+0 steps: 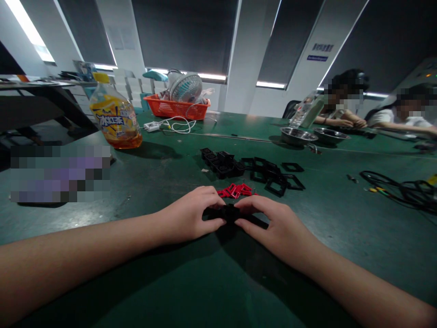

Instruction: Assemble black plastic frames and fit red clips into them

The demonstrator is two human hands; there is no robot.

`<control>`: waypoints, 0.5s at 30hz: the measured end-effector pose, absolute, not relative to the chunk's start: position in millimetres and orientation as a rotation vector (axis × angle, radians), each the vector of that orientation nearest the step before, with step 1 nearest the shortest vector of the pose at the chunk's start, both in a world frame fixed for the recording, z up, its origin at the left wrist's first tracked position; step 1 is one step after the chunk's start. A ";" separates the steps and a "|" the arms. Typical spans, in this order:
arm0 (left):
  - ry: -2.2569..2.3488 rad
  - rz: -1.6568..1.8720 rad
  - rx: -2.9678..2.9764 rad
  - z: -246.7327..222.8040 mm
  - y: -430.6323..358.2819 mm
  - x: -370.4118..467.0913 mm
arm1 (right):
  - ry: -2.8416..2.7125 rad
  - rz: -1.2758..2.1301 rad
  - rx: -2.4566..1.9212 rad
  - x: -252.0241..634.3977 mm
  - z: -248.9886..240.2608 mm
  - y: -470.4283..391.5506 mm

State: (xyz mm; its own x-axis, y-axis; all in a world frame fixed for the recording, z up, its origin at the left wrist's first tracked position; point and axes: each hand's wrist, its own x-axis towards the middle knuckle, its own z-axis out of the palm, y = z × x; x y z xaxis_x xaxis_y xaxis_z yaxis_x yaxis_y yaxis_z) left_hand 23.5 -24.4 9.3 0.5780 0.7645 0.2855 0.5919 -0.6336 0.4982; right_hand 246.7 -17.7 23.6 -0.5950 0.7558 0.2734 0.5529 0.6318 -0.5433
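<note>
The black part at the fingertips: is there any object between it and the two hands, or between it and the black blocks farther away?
Nothing visible stands between the black part and the left hand or right hand; both pinch it. Between it and the black blocks, small red pieces lie on the table.

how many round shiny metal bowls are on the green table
2. Both are toward the far right of the green table: the left round shiny metal bowl, and the right bowl beside it, nearer the seated people.
</note>
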 end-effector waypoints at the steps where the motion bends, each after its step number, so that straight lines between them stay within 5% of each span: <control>1: 1.106 0.683 2.465 9.5 -24.4 23.5 | -2.369 0.562 -1.028 246.8 23.4 -17.8; 15: 1.112 0.666 2.499 9.4 -23.4 23.5 | -2.359 0.576 -1.027 247.0 23.2 -17.5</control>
